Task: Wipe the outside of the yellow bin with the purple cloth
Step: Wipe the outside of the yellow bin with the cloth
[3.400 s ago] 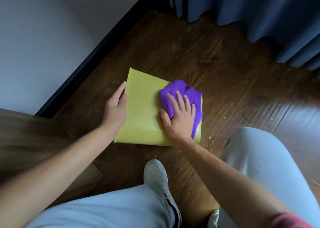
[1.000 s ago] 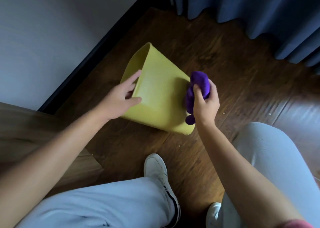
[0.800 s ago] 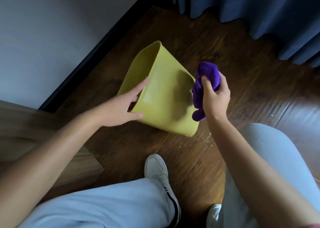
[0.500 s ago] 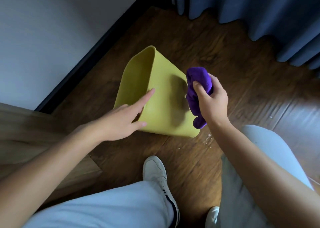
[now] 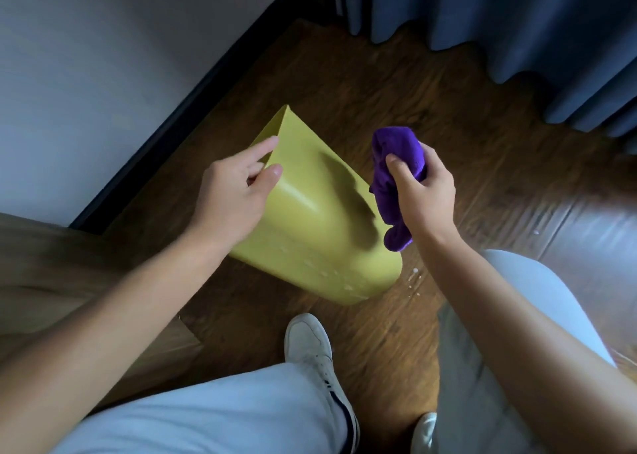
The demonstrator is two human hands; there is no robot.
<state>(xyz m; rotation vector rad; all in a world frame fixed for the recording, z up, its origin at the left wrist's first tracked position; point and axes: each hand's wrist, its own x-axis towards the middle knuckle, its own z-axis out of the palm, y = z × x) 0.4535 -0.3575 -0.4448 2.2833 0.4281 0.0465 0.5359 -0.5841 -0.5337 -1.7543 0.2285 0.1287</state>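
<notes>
The yellow bin (image 5: 310,233) lies tilted on its side on the wooden floor, its open mouth facing the wall at upper left and its base toward me. Water drops speckle its lower side. My left hand (image 5: 234,191) grips the rim, thumb on the outside and fingers curled over the edge. My right hand (image 5: 420,195) holds the bunched purple cloth (image 5: 393,171) just off the bin's right side; whether the cloth touches the bin is unclear.
A white wall with a dark baseboard (image 5: 193,116) runs along the left. Blue curtains (image 5: 499,23) hang at the back right. A wooden furniture edge (image 5: 51,281) sits at the left. My knees and white shoes (image 5: 310,343) are below the bin. Water drops (image 5: 413,274) dot the floor.
The bin went from lying flat to tilted on its side. My left hand moved from its side wall to gripping the rim. My right hand lifted the cloth off the bin.
</notes>
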